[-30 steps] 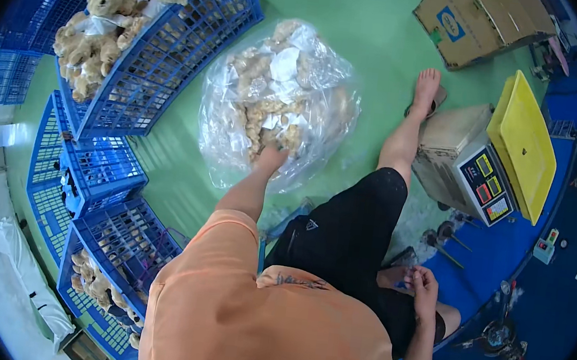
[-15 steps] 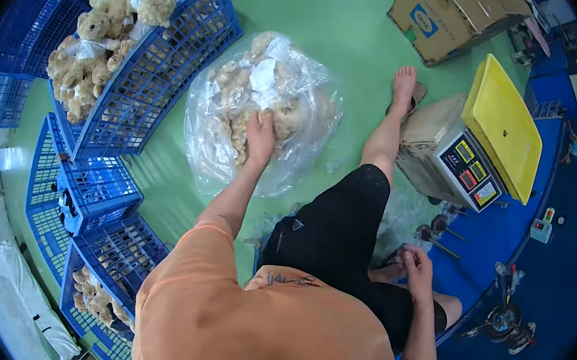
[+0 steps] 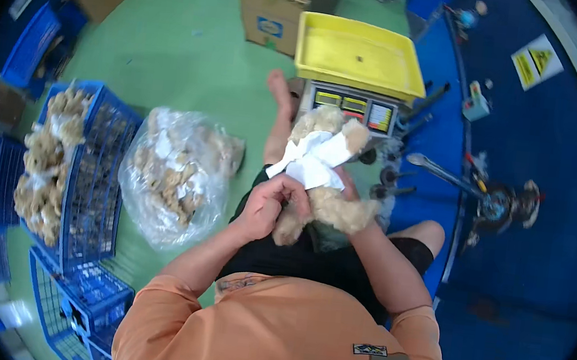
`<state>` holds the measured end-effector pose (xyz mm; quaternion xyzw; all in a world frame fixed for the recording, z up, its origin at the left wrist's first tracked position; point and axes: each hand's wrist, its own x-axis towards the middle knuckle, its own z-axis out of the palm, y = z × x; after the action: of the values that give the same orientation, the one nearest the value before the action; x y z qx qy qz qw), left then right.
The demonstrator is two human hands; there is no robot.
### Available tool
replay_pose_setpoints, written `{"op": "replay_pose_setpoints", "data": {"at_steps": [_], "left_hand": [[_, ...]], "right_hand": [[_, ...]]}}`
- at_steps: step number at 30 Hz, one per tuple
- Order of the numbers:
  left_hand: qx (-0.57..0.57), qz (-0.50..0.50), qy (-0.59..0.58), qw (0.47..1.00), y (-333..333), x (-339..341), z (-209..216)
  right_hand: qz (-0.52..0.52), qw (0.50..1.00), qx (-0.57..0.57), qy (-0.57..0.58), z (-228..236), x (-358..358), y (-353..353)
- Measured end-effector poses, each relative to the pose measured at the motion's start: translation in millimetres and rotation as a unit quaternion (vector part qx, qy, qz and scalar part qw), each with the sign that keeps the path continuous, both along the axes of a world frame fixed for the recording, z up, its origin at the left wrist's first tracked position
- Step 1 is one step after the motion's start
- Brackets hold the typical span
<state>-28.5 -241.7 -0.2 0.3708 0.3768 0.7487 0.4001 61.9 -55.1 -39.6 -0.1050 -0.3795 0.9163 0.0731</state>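
Observation:
A light brown plush bear (image 3: 338, 210) with a white cloth piece (image 3: 315, 160) round its middle is held up over my lap, between both hands. My left hand (image 3: 272, 203) is closed at its lower side, thumb and fingers pinching by the edge of the white cloth. From the other side my right hand (image 3: 348, 185) grips the bear; its fingers are mostly hidden behind the plush. Left of my leg, a clear plastic bag (image 3: 212, 203) on the floor holds more of these plush bears.
At far left stands a blue crate (image 3: 93, 195) heaped with plush bears, another blue crate (image 3: 97, 293) below it. Ahead is a scale (image 3: 326, 89) with a yellow tray (image 3: 358, 50), cardboard boxes (image 3: 270, 20) behind. A blue bench (image 3: 440, 140) with metal fixtures (image 3: 500, 206) runs along the right.
My left hand has come back from the plastic bag with a plush bear. My right hand has risen from beside my knee and now holds it too. The view has swung right.

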Motion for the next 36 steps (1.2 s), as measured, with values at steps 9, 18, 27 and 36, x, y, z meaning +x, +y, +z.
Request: {"op": "replay_pose_setpoints", "data": {"at_steps": [9,18,27,36], "left_hand": [[-0.139,0.183,0.039,0.972,86,8,14],[-0.254,0.018,-0.099,0.962,122,15,25],[-0.220,0.014,-0.245,0.944,132,16,4],[-0.188,0.076,-0.146,0.968,150,23,-2]], "right_hand": [[-0.145,0.899,0.408,-0.062,25,71,39],[-0.171,0.823,0.531,-0.109,38,88,49],[-0.198,0.782,0.575,-0.137,34,95,48],[-0.283,0.560,0.772,-0.103,41,90,52]]}}
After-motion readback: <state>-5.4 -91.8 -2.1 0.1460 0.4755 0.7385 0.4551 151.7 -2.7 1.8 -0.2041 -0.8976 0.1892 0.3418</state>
